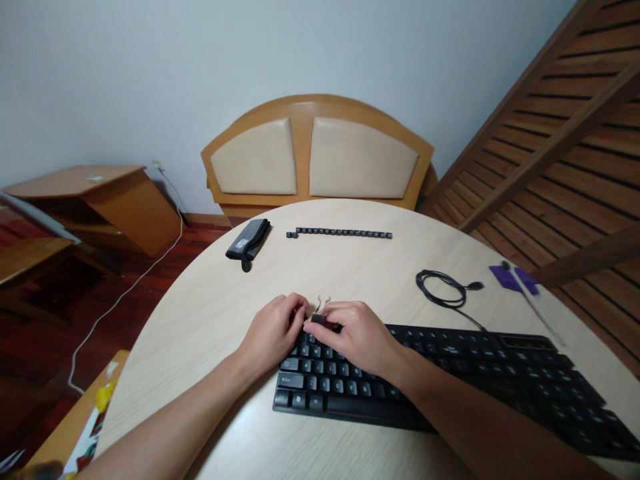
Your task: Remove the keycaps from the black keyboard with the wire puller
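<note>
A black keyboard (360,408) lies on the round table, with its left end under my hands. In my right hand (363,337), thumb and fingers pinch a small wire keycap puller (319,320). Its black body sits between the fingertips, and two thin bent wires point upward. My left hand (274,330) is at the keyboard's upper left corner, its fingers curled together close to the puller. Whatever those fingertips hold, if anything, is hidden. Farther back, a row of loose black keycaps (345,232) runs across the table, with a few set slightly nearer at its left end.
A folded dark pouch (249,241) lies at the back left of the table (210,320). To the right are a coiled black cable (440,288), a purple cloth (515,279) and a thin pale stick (537,307) with a dark tip. A padded wooden headboard (305,107) stands behind.
</note>
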A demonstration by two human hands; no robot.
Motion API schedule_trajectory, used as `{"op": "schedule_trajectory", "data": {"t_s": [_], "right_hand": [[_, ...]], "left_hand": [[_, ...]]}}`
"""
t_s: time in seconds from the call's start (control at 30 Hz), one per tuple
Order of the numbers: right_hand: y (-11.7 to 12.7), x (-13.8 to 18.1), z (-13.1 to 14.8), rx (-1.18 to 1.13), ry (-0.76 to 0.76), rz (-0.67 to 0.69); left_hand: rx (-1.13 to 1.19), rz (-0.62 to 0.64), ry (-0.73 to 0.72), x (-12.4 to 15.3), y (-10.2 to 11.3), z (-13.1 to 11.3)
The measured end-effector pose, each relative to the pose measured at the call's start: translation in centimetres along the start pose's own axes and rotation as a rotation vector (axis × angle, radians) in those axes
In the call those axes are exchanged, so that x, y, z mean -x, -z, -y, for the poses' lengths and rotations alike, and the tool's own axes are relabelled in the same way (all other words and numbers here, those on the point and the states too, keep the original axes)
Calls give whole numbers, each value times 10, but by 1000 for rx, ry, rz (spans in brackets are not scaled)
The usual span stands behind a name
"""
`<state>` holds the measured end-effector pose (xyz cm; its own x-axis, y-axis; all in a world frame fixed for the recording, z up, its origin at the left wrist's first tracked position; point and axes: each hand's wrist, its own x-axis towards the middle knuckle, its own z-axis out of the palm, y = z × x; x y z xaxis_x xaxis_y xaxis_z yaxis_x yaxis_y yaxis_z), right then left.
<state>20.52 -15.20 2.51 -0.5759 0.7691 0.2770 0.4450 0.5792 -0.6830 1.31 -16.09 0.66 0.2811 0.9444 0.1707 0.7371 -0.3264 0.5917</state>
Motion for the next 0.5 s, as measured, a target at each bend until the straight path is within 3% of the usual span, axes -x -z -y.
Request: {"op": "schedule_trajectory", "data": {"t_s": [0.2,0.5], "right_hand": [[-1,0,2,45,121,10],[-4,1,-1,67,-4,14]], "left_hand": [[-1,-1,15,-1,0,-1],[-9,-8,16,1,0,0]]}}
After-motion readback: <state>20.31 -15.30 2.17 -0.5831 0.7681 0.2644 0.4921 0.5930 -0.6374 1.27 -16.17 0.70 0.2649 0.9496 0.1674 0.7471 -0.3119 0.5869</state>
